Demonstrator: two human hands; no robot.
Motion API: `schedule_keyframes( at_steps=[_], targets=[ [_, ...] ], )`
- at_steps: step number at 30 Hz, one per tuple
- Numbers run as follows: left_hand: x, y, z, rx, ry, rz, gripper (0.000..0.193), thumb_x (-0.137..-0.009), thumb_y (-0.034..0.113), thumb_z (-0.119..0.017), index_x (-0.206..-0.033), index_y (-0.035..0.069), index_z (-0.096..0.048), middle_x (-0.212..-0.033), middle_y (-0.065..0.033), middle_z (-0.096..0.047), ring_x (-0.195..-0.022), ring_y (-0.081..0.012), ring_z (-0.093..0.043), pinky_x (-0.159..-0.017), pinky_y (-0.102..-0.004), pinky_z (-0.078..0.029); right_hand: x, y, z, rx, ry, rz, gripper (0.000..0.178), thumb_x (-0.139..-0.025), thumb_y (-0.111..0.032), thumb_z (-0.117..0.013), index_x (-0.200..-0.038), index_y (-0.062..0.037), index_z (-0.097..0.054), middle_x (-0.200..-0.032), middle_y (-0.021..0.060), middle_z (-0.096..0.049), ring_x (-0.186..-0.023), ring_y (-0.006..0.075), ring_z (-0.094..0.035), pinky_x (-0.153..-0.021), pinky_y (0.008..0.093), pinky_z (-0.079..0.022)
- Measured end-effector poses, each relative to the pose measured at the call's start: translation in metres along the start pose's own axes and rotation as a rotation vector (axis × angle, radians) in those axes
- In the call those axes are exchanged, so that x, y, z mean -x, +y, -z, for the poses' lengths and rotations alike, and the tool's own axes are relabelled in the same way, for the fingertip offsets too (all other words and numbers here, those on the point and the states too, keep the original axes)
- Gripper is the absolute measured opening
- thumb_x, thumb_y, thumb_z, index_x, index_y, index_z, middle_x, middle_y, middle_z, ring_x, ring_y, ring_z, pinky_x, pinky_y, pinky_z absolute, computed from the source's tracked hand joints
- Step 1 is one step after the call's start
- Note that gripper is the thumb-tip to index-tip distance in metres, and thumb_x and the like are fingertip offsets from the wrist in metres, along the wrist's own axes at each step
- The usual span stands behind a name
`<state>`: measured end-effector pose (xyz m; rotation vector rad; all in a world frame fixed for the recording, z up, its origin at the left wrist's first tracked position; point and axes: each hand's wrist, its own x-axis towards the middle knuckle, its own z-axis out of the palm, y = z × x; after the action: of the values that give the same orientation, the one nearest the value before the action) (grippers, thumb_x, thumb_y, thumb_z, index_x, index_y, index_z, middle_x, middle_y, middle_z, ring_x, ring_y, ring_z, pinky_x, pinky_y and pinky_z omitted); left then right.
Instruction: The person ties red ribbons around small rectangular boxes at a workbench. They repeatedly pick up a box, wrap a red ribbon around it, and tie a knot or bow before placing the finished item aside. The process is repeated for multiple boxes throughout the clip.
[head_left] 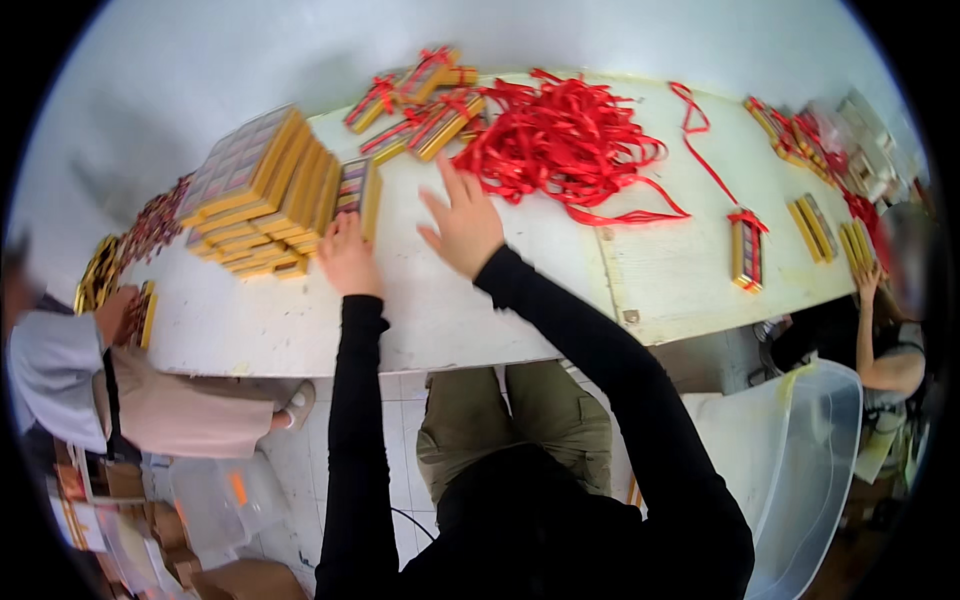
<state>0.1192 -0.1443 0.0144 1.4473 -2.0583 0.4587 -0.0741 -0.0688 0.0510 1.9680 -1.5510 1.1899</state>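
Observation:
My left hand [348, 262] is at the near end of a slim gold box [358, 190] with a windowed top, its fingers closed over that end. The box lies beside a tall stack of gold boxes [250, 190]. My right hand [465, 225] has its fingers spread and holds nothing. It is over the table, just in front of a large tangled heap of red ribbon [565, 145]. Beyond it, several gold boxes tied with red ribbon bows [440, 122] lie piled at the back.
The white table [480, 330] carries a ribboned box [746, 250] and a loose ribbon loop [690, 110] on the right. One person [60, 360] works at the left end, another [895, 350] at the right. A clear plastic bin [815, 470] stands below the right edge.

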Motion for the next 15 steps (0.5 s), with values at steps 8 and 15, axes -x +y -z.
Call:
schedule_keyframes(
  at_steps=[8, 15],
  targets=[
    [0.096, 0.111, 0.081, 0.339, 0.008, -0.49, 0.044, -0.061, 0.02, -0.077, -0.101, 0.008, -0.063, -0.1, -0.0049, -0.064, -0.093, -0.0245, -0.057, -0.099, -0.0502, -0.039, 0.097, 0.122, 0.091, 0.638, -0.254, -0.514, 0.024, -0.071, -0.027, -0.072, -0.087, -0.0109, -0.065, -0.092, 0.0051, -0.062, -0.099, 0.0249, -0.054, -0.085, 0.0436, -0.039],
    [0.076, 0.213, 0.099, 0.79, -0.437, -0.477, 0.028, -0.069, 0.023, -0.076, -0.093, 0.011, -0.067, -0.08, -0.0048, -0.063, -0.08, -0.0233, -0.057, -0.07, -0.0365, -0.047, 0.107, 0.137, 0.162, -0.242, -0.089, -0.78, 0.021, -0.083, -0.024, -0.064, -0.087, -0.0049, -0.07, -0.077, 0.009, -0.065, -0.071, 0.0189, -0.063, -0.064, 0.0301, -0.047]
  ],
)
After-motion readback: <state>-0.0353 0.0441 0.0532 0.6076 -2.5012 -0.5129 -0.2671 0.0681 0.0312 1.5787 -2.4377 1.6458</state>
